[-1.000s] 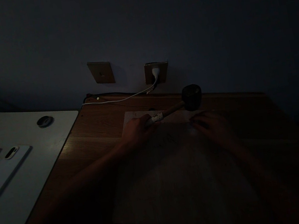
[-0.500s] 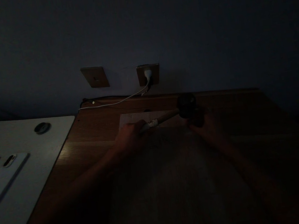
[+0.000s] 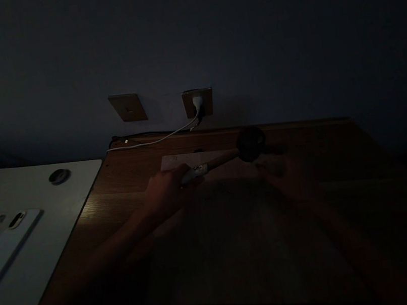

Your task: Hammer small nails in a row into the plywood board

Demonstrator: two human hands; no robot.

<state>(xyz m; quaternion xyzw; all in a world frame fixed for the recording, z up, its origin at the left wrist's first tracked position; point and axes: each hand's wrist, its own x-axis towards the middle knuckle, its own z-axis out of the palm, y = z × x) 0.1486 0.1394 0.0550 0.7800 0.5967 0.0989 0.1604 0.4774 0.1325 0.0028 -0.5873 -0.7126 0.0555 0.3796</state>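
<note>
The scene is very dark. My left hand (image 3: 167,193) is closed round the pale wooden handle of a mallet (image 3: 227,156), whose dark round head (image 3: 250,143) hangs low over the far part of a light board (image 3: 218,252) lying on the wooden table (image 3: 124,184). My right hand (image 3: 287,175) rests on the board just right of the mallet head. Its fingers sit in shadow and I cannot make out whether they hold anything.
A white table (image 3: 40,238) stands to the left with a white phone (image 3: 5,246) and a small round dark object (image 3: 59,176) on it. On the wall behind are a switch plate (image 3: 127,108) and a socket (image 3: 198,102) with a white plug and cable trailing left.
The mallet head has come down from a raised position to just above the board near my right hand. My left hand has drawn back slightly toward me.
</note>
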